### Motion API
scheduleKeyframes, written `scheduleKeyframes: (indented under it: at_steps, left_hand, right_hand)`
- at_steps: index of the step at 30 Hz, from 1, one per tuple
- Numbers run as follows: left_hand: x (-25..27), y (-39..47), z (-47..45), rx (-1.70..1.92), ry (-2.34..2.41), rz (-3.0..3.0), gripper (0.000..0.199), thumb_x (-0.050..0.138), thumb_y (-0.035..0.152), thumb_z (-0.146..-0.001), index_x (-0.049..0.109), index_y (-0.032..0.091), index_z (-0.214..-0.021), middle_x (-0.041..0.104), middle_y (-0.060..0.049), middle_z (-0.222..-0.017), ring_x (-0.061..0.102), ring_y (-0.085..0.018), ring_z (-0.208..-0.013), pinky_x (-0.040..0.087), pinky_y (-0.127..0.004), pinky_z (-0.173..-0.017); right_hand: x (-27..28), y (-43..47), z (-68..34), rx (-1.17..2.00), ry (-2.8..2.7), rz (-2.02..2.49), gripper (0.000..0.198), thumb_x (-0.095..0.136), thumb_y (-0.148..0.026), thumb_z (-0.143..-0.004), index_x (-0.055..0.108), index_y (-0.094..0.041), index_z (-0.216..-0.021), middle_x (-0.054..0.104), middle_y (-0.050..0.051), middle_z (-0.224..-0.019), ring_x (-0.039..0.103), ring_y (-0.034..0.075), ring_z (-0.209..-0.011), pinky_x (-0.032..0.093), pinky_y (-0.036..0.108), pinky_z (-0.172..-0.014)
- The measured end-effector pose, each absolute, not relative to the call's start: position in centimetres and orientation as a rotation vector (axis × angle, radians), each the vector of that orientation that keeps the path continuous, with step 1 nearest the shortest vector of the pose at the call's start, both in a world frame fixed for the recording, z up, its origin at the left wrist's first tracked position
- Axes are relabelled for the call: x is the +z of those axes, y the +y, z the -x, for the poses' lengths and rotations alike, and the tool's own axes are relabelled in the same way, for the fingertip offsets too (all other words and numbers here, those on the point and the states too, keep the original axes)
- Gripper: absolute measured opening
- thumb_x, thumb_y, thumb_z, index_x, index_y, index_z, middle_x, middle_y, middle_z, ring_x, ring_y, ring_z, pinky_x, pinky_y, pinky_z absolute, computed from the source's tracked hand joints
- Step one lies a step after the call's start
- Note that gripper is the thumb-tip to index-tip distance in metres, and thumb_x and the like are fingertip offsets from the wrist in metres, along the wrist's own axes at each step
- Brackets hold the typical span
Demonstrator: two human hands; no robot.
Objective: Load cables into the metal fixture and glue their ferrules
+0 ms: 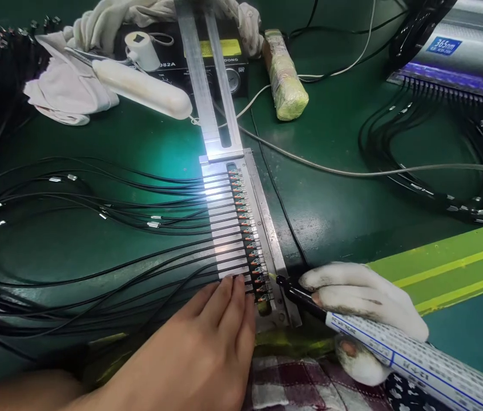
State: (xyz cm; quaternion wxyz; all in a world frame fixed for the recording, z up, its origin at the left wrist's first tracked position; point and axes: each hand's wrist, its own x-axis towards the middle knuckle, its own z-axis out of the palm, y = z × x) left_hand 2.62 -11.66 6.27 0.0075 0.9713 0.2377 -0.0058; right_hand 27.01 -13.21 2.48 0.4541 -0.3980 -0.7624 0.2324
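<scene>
A long metal jig [271, 240] lies on the table, with a row of small connectors [248, 231] along its slot and black cables [173, 251] running off to the left. My bare left hand [218, 337] rests at the jig's near end, its fingers pressed together over the last cables; the thumb is hidden. In a dirty white glove, my right hand [365, 308] grips a pen-shaped tool [378, 339] with a black nose and a printed white barrel. The tool's thin yellowish tip is beside the connectors near the jig's lower end.
A white-handled tool [143, 88] and white cloth [68, 91] lie at the back left, by a black control box [235, 71]. A wrapped block [284, 77] stands beyond the jig. At right are a 365nm lamp unit [477, 45], looped cables [438, 194] and a yellow-green sheet [447, 265].
</scene>
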Motion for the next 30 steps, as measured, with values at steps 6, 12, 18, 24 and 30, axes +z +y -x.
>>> scheduleKeyframes:
  at_steps: [6,12,18,24,30]
  left_hand:
    - [7.11,-11.89,-2.81,-0.075,0.637,-2.982,0.036,0.039,0.022,-0.094,0.064,0.015,-0.119,0.069,-0.009,-0.119,0.064,-0.022,-0.106,0.048,-0.035,-0.091]
    - [7.05,-12.14,-2.84,-0.091,0.667,-2.978,0.035,0.045,0.025,-0.093,0.064,0.013,-0.120,0.068,-0.010,-0.121,0.064,-0.023,-0.106,0.048,-0.035,-0.091]
    - [6.75,-11.89,-2.93,-0.026,0.645,-3.018,0.036,0.043,0.029,-0.094,0.066,0.015,-0.117,0.069,-0.009,-0.118,0.066,-0.022,-0.104,0.049,-0.034,-0.089]
    - [6.75,-11.81,-2.97,-0.034,0.655,-3.033,0.034,0.047,0.029,-0.092,0.068,0.016,-0.114,0.069,-0.007,-0.118,0.067,-0.022,-0.102,0.052,-0.032,-0.087]
    - [6.28,-12.16,-2.87,0.017,0.632,-3.031,0.035,0.044,0.028,-0.093,0.067,0.013,-0.115,0.070,-0.009,-0.116,0.067,-0.023,-0.101,0.051,-0.034,-0.086]
  right_hand:
    - [2.25,-14.02,-26.76,0.599,-1.877,0.971,0.024,0.059,-0.032,-0.085,0.065,-0.014,-0.100,0.070,0.008,-0.093,0.069,0.021,-0.087,0.058,0.033,-0.070]
    - [1.95,-13.65,-26.50,0.624,-1.877,0.982,0.024,0.061,-0.027,-0.078,0.066,-0.013,-0.098,0.070,0.008,-0.093,0.069,0.021,-0.088,0.059,0.031,-0.073]
    - [1.88,-13.49,-26.55,0.658,-1.881,0.978,0.026,0.061,-0.024,-0.077,0.066,-0.013,-0.100,0.070,0.008,-0.096,0.069,0.020,-0.091,0.059,0.031,-0.077]
    - [1.88,-13.63,-26.59,0.660,-1.861,0.976,0.026,0.062,-0.025,-0.076,0.067,-0.013,-0.099,0.070,0.008,-0.095,0.069,0.021,-0.090,0.060,0.031,-0.075]
    - [1.67,-13.82,-26.52,0.629,-1.830,0.972,0.026,0.061,-0.030,-0.076,0.067,-0.015,-0.097,0.071,0.006,-0.090,0.070,0.021,-0.084,0.060,0.033,-0.069]
